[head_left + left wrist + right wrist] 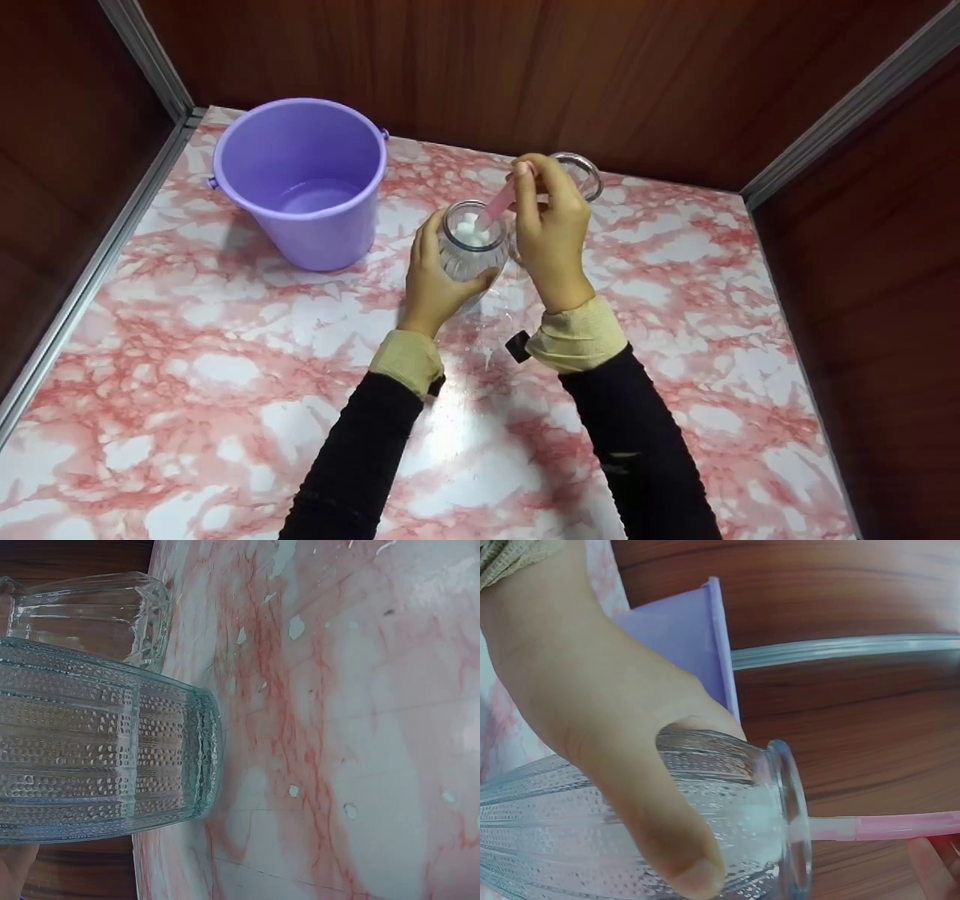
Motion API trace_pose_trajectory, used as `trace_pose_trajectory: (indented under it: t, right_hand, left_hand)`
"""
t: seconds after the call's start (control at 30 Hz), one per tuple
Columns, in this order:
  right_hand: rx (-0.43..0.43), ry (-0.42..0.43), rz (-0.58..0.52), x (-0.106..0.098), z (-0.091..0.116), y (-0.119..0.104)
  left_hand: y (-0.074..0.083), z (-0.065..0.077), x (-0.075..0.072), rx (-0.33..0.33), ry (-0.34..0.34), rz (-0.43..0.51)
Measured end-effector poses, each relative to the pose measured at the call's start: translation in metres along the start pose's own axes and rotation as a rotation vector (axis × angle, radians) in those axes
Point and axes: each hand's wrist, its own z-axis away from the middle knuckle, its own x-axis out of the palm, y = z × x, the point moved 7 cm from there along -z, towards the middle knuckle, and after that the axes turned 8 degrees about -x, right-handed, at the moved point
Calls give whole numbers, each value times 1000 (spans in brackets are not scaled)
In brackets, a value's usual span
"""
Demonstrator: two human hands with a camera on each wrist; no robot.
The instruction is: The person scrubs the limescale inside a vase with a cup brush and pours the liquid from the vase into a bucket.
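Note:
My left hand (441,281) grips a clear ribbed glass jar (463,262) around its side, the thumb across the near face. The jar's dotted glass (97,742) fills the left of the left wrist view, its base just off or on the table; I cannot tell which. Above the jar's mouth, my right hand (553,225) pinches the pink handle of what looks like a bottle brush (915,826). The brush runs down into the jar, where a soft white mass shows; whether that is a sponge head or foam is unclear.
A purple bucket (322,232) stands at the back left. Behind my right hand is a second glass vessel (589,176), partly hidden; the left wrist view shows it as a clear pitcher (82,615). Wet drops lie on the marbled table (337,450). Brown panels (450,67) enclose it.

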Motion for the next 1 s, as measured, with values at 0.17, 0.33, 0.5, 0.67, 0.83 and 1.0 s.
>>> trace_pose_trajectory:
  t: [0.17,0.33,0.5,0.67,0.83,1.0]
  right_hand:
    - [-7,31,0,-8,-3,-1]
    - [45,60,-13,-17,-5,5]
    - [138,112,-82,-26,-5,16]
    - [222,189,-129,-38,-9,17]
    - [298,207,-180,-44,-9,24]
    - [302,219,-215,-46,-6,33]
  left_hand:
    - [-1,0,0,-11,-2,6]
    - [-3,1,0,-21,-3,16]
    - [-4,1,1,-25,-4,21]
    - [-2,2,1,-19,-7,29]
    - [-3,2,0,-12,-3,25]
    - [-3,1,0,-39,-11,32]
